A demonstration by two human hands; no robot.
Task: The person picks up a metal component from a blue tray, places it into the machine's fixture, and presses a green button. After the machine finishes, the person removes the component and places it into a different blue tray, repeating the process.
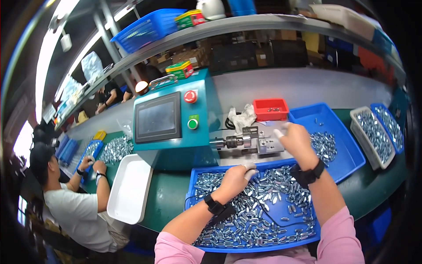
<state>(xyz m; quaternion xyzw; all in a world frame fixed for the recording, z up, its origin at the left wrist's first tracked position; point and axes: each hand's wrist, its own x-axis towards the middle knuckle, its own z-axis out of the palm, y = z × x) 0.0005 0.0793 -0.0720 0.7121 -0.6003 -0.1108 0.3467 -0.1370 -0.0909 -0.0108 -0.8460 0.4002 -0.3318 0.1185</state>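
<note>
My left hand hovers over the far side of a blue tray that is heaped with small, silvery, cylinder-shaped metal parts. Its fingers are curled, with white coverings on the tips, and whatever they pinch is hidden. My right hand is closed at the right side of a metal clamping fixture, its fingertips covered in white too. I cannot make out what lies between them. Left of the fixture, a chuck comes out of a teal machine with a dark screen.
A second blue tray with metal parts sits to the right, beside a grey bin of parts. Behind the fixture stand a red box and a white cloth. At left are a white tray and a seated co-worker. A shelf runs overhead.
</note>
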